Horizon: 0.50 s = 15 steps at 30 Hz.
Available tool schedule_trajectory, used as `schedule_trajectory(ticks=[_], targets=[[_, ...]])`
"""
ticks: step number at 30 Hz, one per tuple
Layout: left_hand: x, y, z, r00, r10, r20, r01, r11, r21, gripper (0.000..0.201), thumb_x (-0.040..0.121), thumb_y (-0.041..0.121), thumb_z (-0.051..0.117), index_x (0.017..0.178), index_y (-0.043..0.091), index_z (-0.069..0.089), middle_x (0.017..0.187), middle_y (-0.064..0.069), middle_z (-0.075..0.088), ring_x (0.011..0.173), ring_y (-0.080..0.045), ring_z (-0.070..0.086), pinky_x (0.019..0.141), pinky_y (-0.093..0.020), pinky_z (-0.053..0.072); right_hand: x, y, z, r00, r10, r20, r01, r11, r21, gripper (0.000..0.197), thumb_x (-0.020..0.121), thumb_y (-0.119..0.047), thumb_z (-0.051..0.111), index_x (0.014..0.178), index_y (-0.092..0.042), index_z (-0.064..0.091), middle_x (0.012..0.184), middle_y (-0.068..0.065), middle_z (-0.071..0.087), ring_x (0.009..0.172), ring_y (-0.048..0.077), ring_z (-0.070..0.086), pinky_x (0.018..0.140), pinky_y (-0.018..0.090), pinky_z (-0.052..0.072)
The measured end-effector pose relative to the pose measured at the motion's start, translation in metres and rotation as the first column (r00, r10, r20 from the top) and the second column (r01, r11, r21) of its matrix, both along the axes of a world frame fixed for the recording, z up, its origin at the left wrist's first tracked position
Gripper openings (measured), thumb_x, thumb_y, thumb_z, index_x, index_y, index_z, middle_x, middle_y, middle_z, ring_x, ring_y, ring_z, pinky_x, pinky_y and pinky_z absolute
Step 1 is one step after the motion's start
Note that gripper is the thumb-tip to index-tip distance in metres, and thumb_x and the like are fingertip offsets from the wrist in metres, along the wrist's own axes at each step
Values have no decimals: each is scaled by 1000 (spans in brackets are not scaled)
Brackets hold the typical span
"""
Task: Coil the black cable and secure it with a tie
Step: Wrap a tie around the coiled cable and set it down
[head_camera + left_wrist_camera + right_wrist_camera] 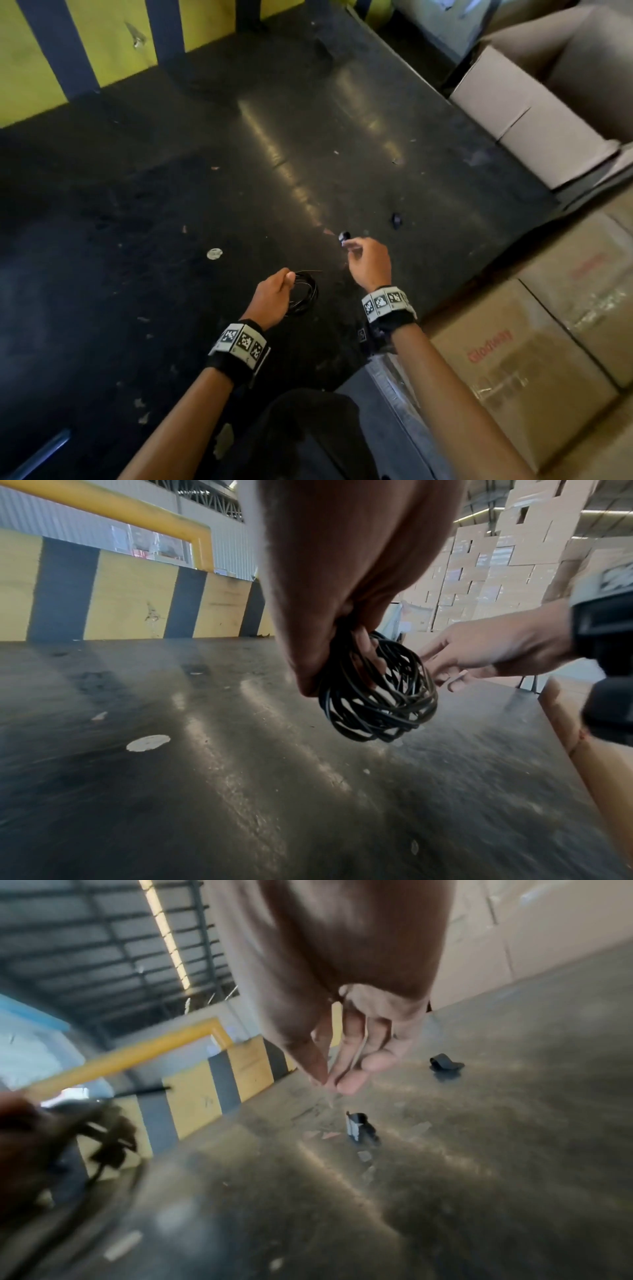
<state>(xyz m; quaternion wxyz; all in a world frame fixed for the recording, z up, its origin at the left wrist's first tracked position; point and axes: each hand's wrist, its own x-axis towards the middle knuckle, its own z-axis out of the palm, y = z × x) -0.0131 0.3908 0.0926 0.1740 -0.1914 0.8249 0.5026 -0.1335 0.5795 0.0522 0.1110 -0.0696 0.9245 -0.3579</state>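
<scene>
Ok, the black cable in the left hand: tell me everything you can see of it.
The black cable is thin, looks rubber-coated and is wound into a loose, uneven bundle of many loops. The left hand grips its upper side, fingers through the loops, holding it above the dark floor. One free end sticks out. No tie is visible on it.

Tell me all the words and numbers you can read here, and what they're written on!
"Glodway", or close to it: red print on the near brown cardboard box; blurred, so the spelling is uncertain.
Red print on the next brown cardboard box: too blurred to read.
Black-and-white square patterns on the wristbands: codes, not words.
</scene>
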Motion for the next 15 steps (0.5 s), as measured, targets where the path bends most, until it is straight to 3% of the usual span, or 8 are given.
schedule_trajectory(ticks=[3,7,11,15], targets=[[-7,-8,3,1000,10,-14,-10,1000,-14,30,108,28,33,91,14,53,80,-2,55,67,-11,52,65,-26,47,-34,-12,-7,990,108,-86,-92,980,175,31,89,0,62,108,-20,76,113,3,71,105,26,67,87,36,57],[-14,-25,6,999,27,-27,-28,999,-26,29,108,30,32,89,18,52,79,-2,55,65,-11,52,62,-25,46,-75,-28,-24,951,308,-26,-283,903,324,36,87,0,66,112,-23,78,120,3,70,115,27,64,94,42,57],[-14,-43,10,999,52,-16,-53,998,-33,32,108,31,31,85,19,50,75,-1,52,62,-9,48,59,-23,43,-94,-37,-31,930,359,85,-363,849,384,29,85,0,70,98,-23,82,111,3,78,104,28,73,92,37,59],[-10,-56,17,996,82,-20,-83,996,-34,33,108,30,31,82,21,48,74,-1,50,61,-9,47,60,-23,43,-98,-39,-36,953,281,112,-302,902,307,16,82,-6,74,83,-20,81,92,6,81,90,29,77,84,37,62]])
